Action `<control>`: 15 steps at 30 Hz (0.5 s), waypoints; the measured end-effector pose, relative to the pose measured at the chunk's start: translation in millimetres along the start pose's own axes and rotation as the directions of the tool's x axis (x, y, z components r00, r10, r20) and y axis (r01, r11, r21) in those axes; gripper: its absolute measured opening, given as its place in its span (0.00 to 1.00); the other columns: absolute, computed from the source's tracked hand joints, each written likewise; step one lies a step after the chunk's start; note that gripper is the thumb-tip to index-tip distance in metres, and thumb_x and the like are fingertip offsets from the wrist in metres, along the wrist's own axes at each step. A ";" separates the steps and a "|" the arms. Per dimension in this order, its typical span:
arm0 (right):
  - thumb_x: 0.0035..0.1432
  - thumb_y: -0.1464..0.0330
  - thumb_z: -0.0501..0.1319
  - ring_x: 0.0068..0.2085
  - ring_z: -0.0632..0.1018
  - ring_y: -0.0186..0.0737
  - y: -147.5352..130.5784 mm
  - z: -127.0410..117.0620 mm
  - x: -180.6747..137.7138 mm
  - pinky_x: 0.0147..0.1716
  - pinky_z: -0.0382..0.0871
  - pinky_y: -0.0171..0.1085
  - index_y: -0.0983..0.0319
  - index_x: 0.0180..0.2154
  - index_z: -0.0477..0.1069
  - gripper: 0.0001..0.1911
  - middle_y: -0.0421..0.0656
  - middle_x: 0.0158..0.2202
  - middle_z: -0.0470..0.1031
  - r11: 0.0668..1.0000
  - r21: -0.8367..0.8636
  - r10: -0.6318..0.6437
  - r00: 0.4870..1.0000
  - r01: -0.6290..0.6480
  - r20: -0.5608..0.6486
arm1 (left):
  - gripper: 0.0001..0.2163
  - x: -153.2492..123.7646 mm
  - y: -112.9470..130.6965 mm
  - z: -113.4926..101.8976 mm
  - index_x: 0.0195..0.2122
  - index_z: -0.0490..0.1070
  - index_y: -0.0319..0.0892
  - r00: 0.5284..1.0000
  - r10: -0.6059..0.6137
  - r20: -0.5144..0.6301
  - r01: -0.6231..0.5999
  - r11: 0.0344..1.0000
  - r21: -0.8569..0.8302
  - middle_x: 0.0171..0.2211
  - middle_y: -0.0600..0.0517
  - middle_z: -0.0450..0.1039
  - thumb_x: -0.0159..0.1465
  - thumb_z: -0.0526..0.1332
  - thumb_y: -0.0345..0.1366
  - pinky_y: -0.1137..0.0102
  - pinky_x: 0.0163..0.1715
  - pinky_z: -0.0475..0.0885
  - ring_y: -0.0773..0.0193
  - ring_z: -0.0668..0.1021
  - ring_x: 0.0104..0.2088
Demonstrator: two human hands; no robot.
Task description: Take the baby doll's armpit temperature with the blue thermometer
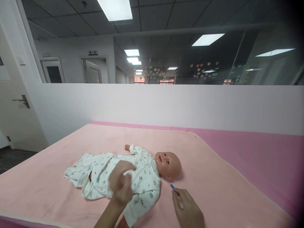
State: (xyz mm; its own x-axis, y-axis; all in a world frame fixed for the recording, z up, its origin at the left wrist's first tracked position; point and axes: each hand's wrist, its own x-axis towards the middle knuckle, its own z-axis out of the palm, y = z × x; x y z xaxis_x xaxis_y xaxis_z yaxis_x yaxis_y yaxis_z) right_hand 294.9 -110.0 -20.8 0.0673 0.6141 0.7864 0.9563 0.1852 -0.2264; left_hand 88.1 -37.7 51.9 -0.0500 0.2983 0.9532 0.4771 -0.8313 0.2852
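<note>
A baby doll (169, 164) lies on its back, its head toward the right and its face turned up. It wears white clothes (144, 179) with a small coloured print; the trousers spread out to the left. Over the doll's middle is my left hand (121, 183), its fingers curled but smeared by motion. Whether it touches the clothes or holds anything I cannot tell. My right hand (187, 207) is closed beside the doll's head and shoulder. A small blue stick-like piece (172, 186) pokes out from its fingertips; the rest of it is hidden in the hand.
Under the doll a pale pink sheet (220, 193) covers a darker pink mat (268, 158). A white low wall (166, 104) with a glass window above it stands behind. At the far left is a door (16, 120) with a metal handle.
</note>
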 end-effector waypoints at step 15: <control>0.57 0.74 0.46 0.36 0.75 0.37 -50.9 89.2 62.2 0.35 0.70 0.34 0.63 0.39 0.68 0.14 0.45 0.35 0.75 0.902 0.429 0.002 0.997 -0.035 0.078 | 0.07 -27.5 -29.4 39.2 0.33 0.69 0.43 0.777 -0.314 0.546 0.330 0.941 0.072 0.35 0.51 0.69 0.55 0.55 0.28 0.64 0.40 0.67 0.61 0.70 0.38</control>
State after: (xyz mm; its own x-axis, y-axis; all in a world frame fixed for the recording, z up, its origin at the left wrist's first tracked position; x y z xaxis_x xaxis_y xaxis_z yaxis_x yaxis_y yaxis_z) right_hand 225.1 -12.9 -11.6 0.0463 0.6725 0.7387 0.7384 0.4750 -0.4787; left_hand 109.8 -3.1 13.3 0.2901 0.7486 0.5961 0.4955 -0.6504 0.5757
